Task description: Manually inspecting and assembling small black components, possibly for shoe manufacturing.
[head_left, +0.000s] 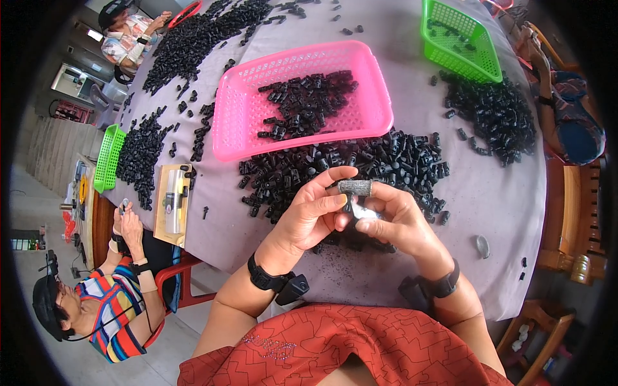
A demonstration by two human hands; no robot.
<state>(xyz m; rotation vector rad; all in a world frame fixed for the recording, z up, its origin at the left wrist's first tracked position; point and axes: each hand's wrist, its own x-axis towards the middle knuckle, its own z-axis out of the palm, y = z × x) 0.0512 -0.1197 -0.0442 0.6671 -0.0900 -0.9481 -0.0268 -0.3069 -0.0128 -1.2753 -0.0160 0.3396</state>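
My left hand (311, 209) pinches a small black plastic part (348, 204) between thumb and fingers, above the near edge of the large pile. Close against it, my right hand (400, 223) grips a small, shiny, pale piece (364, 212) that looks like metal; its exact kind is hard to make out. A grey textured sleeve (355, 187) appears to cover the tip of my right index finger. Both hands meet just in front of the heap of black plastic parts (283, 177). Fingers partly hide the held part.
Beyond the pile stands a pink basket (301, 143) with black parts inside. Green baskets (460, 61) stand far right and at left, beside more heaps. A wooden tray (174, 222) holds a clear container. A grey oval piece (482, 246) lies right. Other people (122, 309) sit around the table.
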